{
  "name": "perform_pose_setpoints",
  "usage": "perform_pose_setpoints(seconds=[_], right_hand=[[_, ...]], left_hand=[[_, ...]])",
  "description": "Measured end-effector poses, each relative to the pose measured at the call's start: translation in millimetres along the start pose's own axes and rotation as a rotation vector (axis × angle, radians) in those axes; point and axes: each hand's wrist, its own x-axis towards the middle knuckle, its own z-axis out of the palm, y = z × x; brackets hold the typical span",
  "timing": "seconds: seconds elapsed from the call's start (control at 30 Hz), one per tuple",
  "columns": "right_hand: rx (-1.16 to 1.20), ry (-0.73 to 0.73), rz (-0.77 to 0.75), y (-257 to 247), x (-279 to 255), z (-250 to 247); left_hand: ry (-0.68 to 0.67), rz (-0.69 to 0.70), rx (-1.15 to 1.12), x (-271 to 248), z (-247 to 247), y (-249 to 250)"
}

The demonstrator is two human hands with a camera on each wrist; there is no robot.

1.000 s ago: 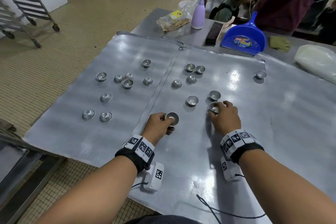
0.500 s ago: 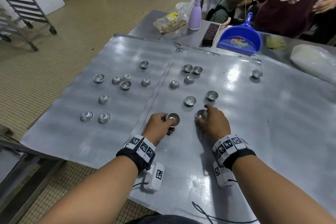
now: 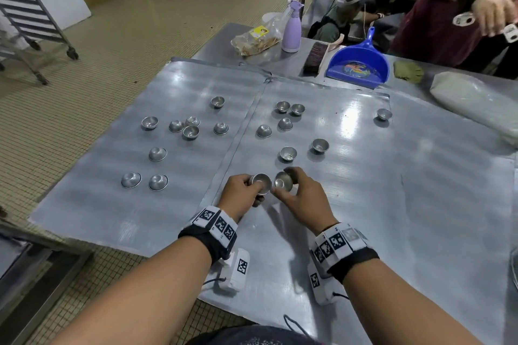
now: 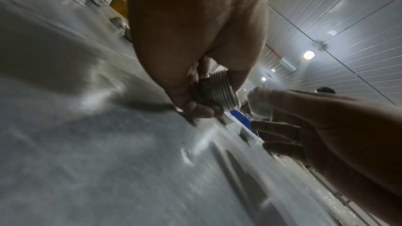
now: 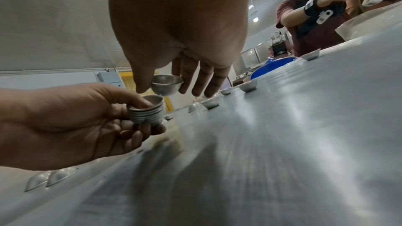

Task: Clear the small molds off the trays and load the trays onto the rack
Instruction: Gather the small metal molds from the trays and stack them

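Overhead lamps glare off the trays [image 3: 350, 126]; wrist views blur and bend at their edges.

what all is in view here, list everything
trays: two, silver, side by side
loose molds: sixteen, silver, nine on the left-side tray, seven on the other
mold stack: one, silver, gripped by left hand
single mold: one, silver, pinched by right hand
rack: one, grey, on the floor far left
spray bottle: one, lilac, beyond the trays
dustpan: one, blue, beyond the trays
brush: one, dark bristles, beside dustpan
snack bag: one, clear, beside spray bottle
hands: two, bare, close together near the seam between the trays
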Motion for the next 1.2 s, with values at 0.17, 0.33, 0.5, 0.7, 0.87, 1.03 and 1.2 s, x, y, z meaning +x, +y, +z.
perform_pose_setpoints(seconds=[0.17,0.33,0.5,0.7,0.87,1.03,1.2], right_hand=[[0.010,-0.005,-0.059,-12.9,-0.1,2.4],[0.001,-0.036,-0.053,-20.0,4.6,7.6],[0.006,-0.101,-0.052,-17.0,11.6,8.1],[-0.118,-0.021,0.032,14.3,46.6,-6.6],[-0.299,-0.102,0.045,22.6,82.2,-15.3],[-0.371,-0.164,0.010,18.5,98.9,-9.9],[-0.408,-0.072,-0.043,9.6,89.2,-4.2]], left_hand=[[-0.026,-0.060,-0.140,-4.9,2.0,11.4],[-0.045,-0.125,-0.296,-8.1,5.4,22.6],[0.004,-0.133,-0.314,-4.2,2.1,20.7],[0.088,-0.124,-0.194,2.6,-6.8,8.5],[0.145,-0.103,-0.065,5.8,-16.9,2.8],[0.157,-0.092,-0.025,4.3,-23.9,3.9],[0.155,-0.075,-0.020,3.0,-26.4,7.5]])
